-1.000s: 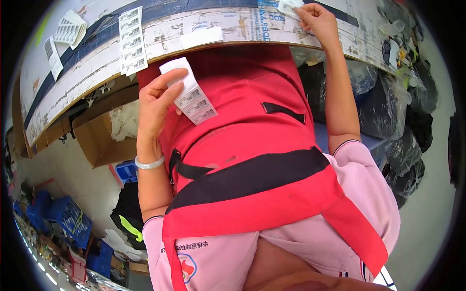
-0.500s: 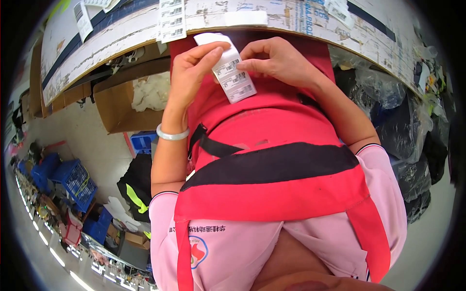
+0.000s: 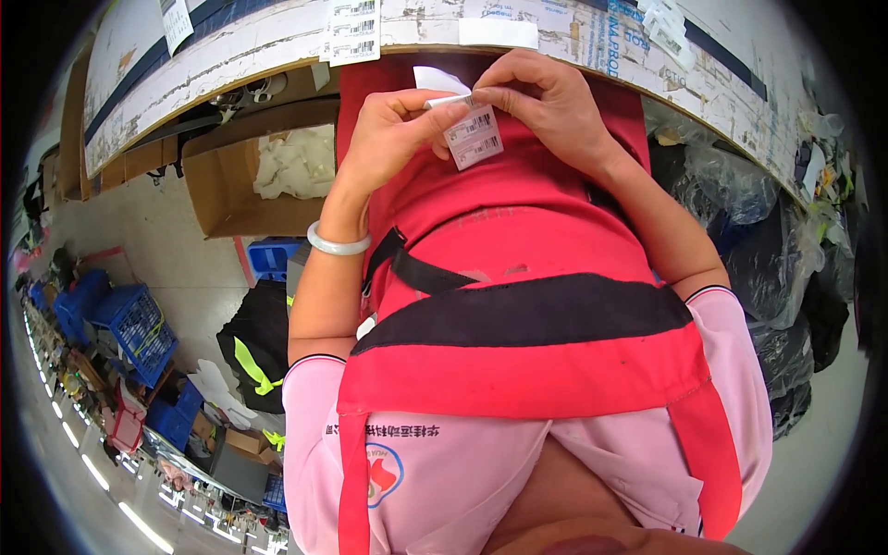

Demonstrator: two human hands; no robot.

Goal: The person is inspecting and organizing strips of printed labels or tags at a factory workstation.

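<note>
A white strip of barcode labels [image 3: 474, 141] is bent between my two hands, just below the table's near edge and above the red apron [image 3: 518, 231]. My left hand [image 3: 400, 129] grips the strip with thumb and fingers from its left side. At the fold, my right hand [image 3: 539, 97] pinches the strip's upper right edge between thumb and forefinger. One white end of the strip sticks up behind the left fingers, and the printed part hangs down. The exact contact of the right fingertips is too small to make out.
On the worn white table [image 3: 250, 55] lie a sheet of barcode labels [image 3: 354, 32], a blank white strip [image 3: 498, 33] and more label sheets [image 3: 668, 32]. An open cardboard box [image 3: 227, 199] stands below left. Plastic-wrapped dark bundles [image 3: 763, 259] lie right; blue crates [image 3: 139, 328] stand farther left.
The label strip, flatter before, is now bent at its upper part. My left hand has moved right, closer to the right hand, which has risen slightly and now pinches the strip's edge.
</note>
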